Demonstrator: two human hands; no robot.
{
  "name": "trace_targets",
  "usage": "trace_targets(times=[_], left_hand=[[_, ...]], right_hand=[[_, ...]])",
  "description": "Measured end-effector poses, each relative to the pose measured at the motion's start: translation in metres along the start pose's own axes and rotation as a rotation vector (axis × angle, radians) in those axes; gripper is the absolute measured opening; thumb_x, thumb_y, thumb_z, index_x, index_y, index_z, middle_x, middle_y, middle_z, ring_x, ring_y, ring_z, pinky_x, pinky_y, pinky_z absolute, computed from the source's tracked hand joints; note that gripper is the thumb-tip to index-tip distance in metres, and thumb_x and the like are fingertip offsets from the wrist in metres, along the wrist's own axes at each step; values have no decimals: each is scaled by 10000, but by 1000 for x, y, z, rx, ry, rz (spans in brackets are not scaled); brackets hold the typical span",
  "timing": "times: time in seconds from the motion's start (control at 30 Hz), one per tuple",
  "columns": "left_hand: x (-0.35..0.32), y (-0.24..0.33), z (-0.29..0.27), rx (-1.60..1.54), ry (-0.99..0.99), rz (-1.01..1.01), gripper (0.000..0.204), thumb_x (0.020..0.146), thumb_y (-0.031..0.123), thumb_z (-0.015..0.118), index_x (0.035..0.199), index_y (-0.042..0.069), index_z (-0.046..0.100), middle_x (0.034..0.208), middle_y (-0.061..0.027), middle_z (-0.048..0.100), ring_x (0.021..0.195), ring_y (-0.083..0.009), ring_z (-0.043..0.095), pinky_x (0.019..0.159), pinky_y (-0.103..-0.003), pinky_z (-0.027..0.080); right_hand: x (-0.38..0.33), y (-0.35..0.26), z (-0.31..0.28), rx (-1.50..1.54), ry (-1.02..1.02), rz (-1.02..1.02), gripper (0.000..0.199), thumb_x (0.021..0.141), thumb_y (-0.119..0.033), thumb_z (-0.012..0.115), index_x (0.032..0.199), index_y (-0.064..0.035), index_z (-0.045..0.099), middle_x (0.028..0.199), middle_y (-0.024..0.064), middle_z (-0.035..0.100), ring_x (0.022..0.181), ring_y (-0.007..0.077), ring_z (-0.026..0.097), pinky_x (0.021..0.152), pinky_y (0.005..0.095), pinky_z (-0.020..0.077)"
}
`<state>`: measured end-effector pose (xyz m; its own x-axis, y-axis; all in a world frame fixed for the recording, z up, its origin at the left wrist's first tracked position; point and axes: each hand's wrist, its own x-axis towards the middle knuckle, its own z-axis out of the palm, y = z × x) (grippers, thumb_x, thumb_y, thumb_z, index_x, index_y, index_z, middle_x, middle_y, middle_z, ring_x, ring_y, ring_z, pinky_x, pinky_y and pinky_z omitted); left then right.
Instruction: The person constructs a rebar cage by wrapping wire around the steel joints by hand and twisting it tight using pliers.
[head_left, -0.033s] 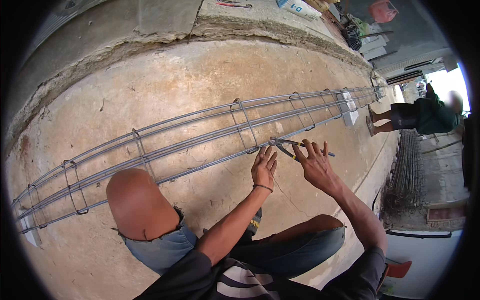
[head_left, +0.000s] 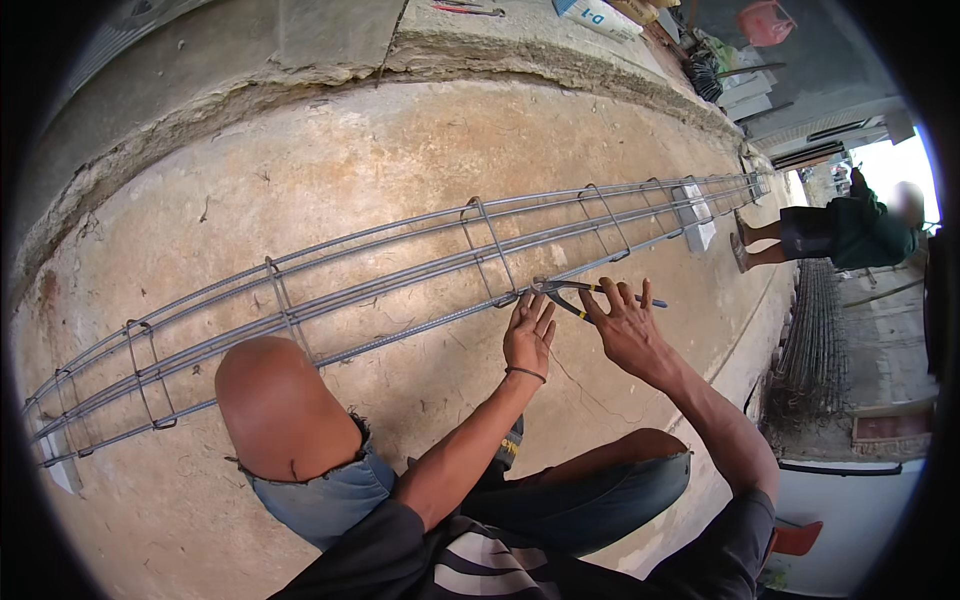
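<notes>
A long steel rebar cage [head_left: 380,275] with several square stirrups lies across the concrete ground. My left hand [head_left: 528,335] rests flat on its near bar beside one stirrup [head_left: 492,255], fingers straight and together. Just to the right, my right hand [head_left: 625,325] grips the yellow and black handles of a pair of pincers [head_left: 575,297]. The pincers' jaws sit at the joint of that stirrup and the near bar. My bare left knee [head_left: 280,410] is bent up just below the cage.
A person in dark green [head_left: 840,230] stands at the cage's far right end. White blocks [head_left: 700,225] prop the cage up there and at its left end [head_left: 60,465]. Steel mesh [head_left: 810,340] lies at the right. A raised concrete kerb [head_left: 300,70] runs behind.
</notes>
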<state>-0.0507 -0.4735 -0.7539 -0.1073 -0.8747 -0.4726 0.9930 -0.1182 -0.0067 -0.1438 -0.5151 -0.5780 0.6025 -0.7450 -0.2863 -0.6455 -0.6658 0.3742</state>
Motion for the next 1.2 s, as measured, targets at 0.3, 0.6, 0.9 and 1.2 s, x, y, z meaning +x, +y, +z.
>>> trace_targets(times=[0.3,0.6,0.9,1.2], left_hand=[[8,2,-10,-399,-77,-118,258,1009,179,465,1250,194,556,1309,41,563,1312,-245,466,1090,-483,314],[3,6,-2,-559,-81,-152,219,1006,179,465,1177,139,594,1308,-11,597,1306,-267,473,1120,-535,300],[40,11,40,-393,127,-286,268,874,305,685,771,147,494,699,-36,604,652,-203,623,644,-397,552],[32,8,39,-204,199,-315,279,859,231,639,670,201,435,550,34,508,557,-167,601,504,-316,512]], right_hand=[[33,-54,-30,-524,-37,-124,432,842,-203,571,1203,35,568,1204,244,513,1165,413,458,1062,741,186],[31,-49,-15,-541,-110,-134,348,812,-199,594,1092,7,625,1020,188,550,981,353,490,857,611,441],[12,-54,-2,-356,-38,-120,530,801,-186,643,1260,2,457,1103,205,558,1013,347,524,808,500,465],[17,14,-21,1464,-1109,537,584,849,-390,745,1203,30,546,992,151,691,829,232,703,743,397,575]])
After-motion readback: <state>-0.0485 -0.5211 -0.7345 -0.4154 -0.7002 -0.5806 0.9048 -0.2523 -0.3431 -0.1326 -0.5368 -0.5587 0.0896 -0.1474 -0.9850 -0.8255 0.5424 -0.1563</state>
